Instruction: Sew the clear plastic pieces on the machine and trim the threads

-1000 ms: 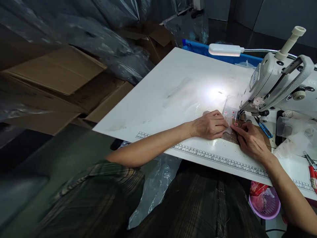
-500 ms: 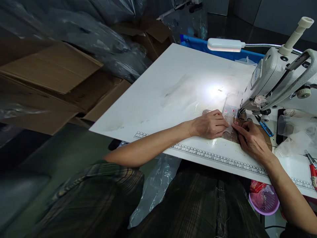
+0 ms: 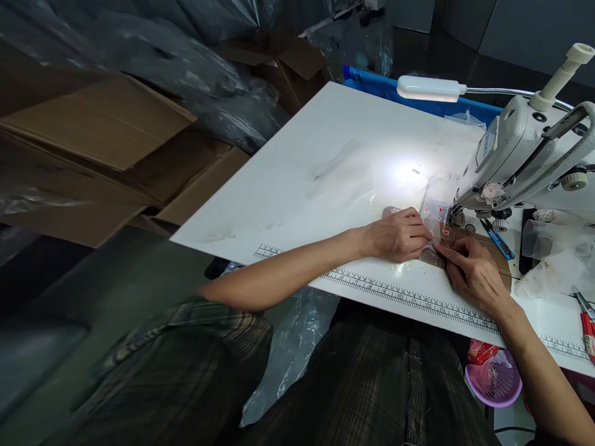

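Grasping clear plastic near tabletop front edge: your left hand; touching it, grip unclear: your right hand.

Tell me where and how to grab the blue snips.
Best pinched by the near end, coming from the person's side: the blue snips lie slanted, that blue end toward the person, the dark far end toward the machine. The right hand is nearer.
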`<state>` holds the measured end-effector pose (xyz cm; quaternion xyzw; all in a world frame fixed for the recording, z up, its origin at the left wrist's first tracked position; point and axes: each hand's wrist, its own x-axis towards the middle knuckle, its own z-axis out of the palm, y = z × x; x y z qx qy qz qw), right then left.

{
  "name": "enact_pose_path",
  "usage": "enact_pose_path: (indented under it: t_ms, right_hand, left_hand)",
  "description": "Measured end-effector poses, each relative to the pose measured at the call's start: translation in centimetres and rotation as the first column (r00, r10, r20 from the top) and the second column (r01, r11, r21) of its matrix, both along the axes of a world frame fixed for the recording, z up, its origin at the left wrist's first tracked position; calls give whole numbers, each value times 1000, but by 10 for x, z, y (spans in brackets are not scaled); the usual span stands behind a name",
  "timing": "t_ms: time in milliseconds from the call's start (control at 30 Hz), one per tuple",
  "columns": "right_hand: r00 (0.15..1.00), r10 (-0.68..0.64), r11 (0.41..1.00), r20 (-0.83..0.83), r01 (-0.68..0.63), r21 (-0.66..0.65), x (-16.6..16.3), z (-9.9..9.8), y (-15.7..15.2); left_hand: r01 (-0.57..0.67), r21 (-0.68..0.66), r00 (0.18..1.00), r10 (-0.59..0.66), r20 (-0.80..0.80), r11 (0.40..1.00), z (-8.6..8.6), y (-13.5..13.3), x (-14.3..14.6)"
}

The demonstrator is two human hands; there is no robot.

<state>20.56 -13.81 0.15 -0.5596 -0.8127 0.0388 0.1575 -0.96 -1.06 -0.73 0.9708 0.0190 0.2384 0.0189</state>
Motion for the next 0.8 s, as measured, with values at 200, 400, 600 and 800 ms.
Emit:
enact_pose_path:
  t_ms: [200,400,600,800]
  right_hand:
    - [1000,-7,1000,11,7,9,-2,0,1]
    - [1000,-21,1000,0,21,1,-3,0,1]
    - [1000,-26,999,-7,26,26,-3,-3,0]
    - [999,-14,1000,-29,15,19,-2,-1,0]
  left_hand:
    - [11,-38,1000,-10,22,999,6,3,-4]
    - [-92,-63,996,91,-16,994,12,9,-9]
    - [-94,-41,994,92,-58,995,1,13,-8]
    - [-94,-15,995,93,-30,995,-6,13,-8]
